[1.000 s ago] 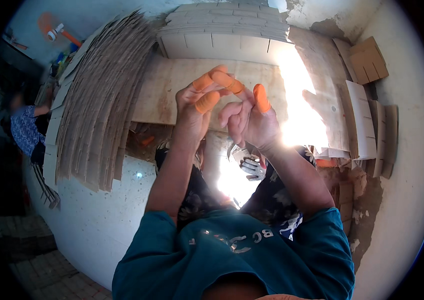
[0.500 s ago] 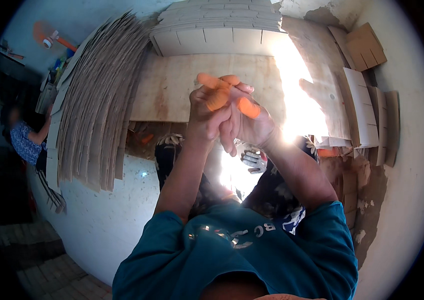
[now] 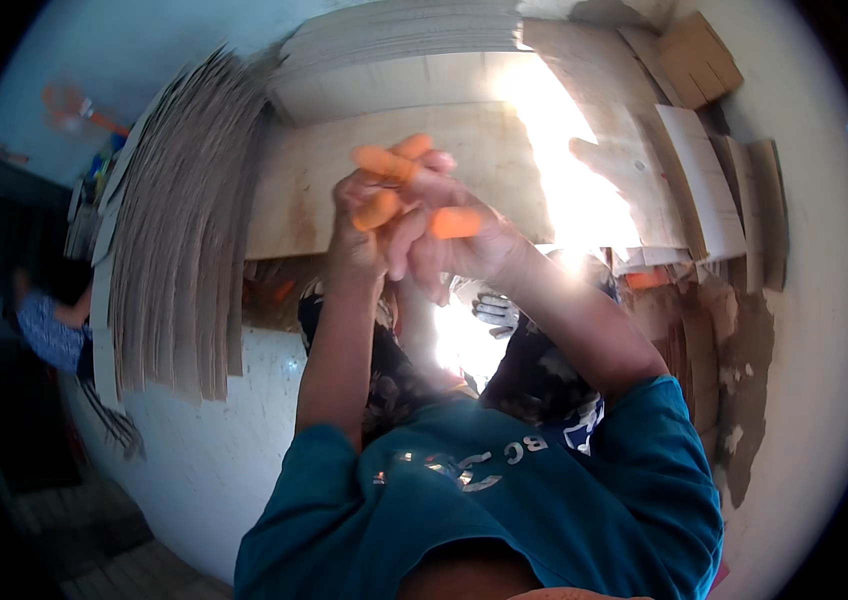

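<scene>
My left hand point(image 3: 358, 225) and my right hand point(image 3: 479, 240) are clasped together above the near part of the wooden tabletop point(image 3: 309, 175), their fingers interlaced. Orange finger cots cover some fingertips: one points out to the left point(image 3: 384, 163), another sits just behind it point(image 3: 412, 146). Lower down, one finger cot point(image 3: 376, 211) is by my left hand and one point(image 3: 455, 222) by my right. Bare fingers hang below the clasp, slightly blurred. Apart from each other, the hands hold nothing that I can see.
A tall row of cardboard sheets point(image 3: 169, 240) stands at left, with a stack of slotted cardboard point(image 3: 384, 80) at the back. More cardboard pieces point(image 3: 709, 180) lean at right. A grey-white glove point(image 3: 494, 313) lies low between my knees. Another person point(image 3: 52, 320) is at far left.
My clasped hands have shifted slightly left in the picture and the fingers have moved against each other. The whole view has tilted a little. The hands stay locked together.
</scene>
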Motion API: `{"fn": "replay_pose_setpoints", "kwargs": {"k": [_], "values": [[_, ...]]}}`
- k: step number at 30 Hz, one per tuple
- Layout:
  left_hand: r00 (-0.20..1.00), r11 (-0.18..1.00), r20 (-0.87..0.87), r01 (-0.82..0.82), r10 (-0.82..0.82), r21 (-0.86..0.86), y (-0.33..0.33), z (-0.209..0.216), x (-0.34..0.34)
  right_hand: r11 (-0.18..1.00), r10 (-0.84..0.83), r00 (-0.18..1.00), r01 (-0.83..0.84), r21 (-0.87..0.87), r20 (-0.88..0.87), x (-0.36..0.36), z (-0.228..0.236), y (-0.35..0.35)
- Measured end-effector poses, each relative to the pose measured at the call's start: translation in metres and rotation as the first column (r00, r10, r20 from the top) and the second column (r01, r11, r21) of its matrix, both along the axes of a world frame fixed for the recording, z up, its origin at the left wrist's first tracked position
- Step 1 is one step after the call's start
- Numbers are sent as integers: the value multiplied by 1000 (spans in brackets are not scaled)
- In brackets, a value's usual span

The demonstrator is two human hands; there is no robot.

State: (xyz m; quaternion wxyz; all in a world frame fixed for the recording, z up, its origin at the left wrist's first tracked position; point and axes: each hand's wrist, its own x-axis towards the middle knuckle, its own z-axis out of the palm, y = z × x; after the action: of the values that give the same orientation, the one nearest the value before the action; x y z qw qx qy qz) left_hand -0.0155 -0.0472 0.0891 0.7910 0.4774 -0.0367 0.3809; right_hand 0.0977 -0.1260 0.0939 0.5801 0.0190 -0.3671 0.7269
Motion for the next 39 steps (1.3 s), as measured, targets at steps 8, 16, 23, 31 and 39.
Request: {"fn": "replay_pose_setpoints", "kwargs": {"k": [8,16,23,31,39], "values": [[992,984,-22,-127,126,-127,-18,-7,19,998,47,995,-49,-28,-87,5,2,-5],[982,994,-190,15,6,110,11,-17,25,973,-211,973,218,78,-90,40,14,-22],[702,941,-631,-191,330,280,47,-63,-40,38,-346,-616,744,667,707,189,-52,-95],[399,928,-838,-187,372,323,45,-107,-71,420,783,-616,630,653,91,319,-132,-211],[321,914,-866,5,383,406,47,-112,-53,765,358,-929,230,602,-99,385,-199,-252]]}}
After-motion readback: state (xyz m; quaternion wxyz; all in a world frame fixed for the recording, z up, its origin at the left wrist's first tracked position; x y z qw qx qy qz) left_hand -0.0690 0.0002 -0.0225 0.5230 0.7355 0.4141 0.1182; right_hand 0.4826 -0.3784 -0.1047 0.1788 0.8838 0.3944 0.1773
